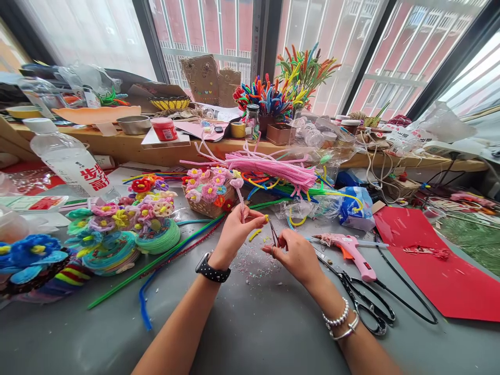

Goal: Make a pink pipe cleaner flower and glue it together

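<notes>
My left hand point(242, 229) is closed, with a pink pipe cleaner point(237, 188) standing up out of it, its top curled. A tiny yellow pipe cleaner piece point(266, 217) sits at its thumb and fingertips. My right hand point(292, 255) grips small scissors point(274, 235), whose blade tips reach up to the yellow piece. Beneath my hands, a yellow pipe cleaner scrap point(255, 234) and fine colored clippings point(260, 265) lie on the grey table point(258, 328). Just beyond my left hand is a basket point(209, 208) of pipe cleaner flowers point(213, 187).
To the right lie a pink glue gun point(351, 250), large black scissors point(367, 302) and red sheets point(437, 265). Pipe cleaner flower pots point(113, 252) and a clear bottle point(72, 161) stand left. A pink pipe cleaner bundle point(269, 166) lies behind, before a cluttered ledge point(219, 148).
</notes>
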A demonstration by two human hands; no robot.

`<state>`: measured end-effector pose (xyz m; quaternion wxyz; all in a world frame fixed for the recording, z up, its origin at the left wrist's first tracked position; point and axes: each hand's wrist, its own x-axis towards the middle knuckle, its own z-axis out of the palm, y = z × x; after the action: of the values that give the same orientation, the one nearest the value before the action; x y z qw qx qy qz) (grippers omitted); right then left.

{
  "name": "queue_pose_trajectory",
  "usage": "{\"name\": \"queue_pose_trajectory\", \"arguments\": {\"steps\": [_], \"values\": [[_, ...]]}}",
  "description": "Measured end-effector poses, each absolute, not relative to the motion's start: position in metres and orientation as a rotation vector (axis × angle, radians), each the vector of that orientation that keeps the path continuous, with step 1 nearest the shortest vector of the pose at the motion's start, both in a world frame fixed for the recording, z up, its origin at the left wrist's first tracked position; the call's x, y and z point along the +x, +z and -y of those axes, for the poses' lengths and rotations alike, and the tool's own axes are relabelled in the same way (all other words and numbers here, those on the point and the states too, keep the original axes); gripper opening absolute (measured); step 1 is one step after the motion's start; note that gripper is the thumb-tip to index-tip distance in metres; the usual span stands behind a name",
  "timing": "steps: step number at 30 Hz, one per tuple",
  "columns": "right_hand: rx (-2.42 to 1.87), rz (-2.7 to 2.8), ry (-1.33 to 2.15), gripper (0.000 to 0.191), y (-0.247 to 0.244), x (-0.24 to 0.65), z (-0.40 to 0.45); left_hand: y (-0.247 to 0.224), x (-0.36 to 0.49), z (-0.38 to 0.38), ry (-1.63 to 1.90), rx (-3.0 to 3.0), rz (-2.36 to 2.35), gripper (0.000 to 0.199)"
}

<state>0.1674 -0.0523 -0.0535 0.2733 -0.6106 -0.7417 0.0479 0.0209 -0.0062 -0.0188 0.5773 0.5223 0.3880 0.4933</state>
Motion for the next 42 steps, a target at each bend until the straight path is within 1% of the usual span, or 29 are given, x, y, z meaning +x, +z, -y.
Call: {"name": "queue_pose_trajectory", "arguments": {"steps": [16,42], "values": [[-1.653,2.0,0.135,0.046,-0.0532,0.168,0.0522,-0.0203,0.0229,0.0062,1.174,1.201,-0.878,0.04],[-1.642,2.016,0.129,0.043,-0.0547,0.1668,0.0513,-0.0182,0.0249,0.009,1.24,1.178,-0.895,0.038]]}}
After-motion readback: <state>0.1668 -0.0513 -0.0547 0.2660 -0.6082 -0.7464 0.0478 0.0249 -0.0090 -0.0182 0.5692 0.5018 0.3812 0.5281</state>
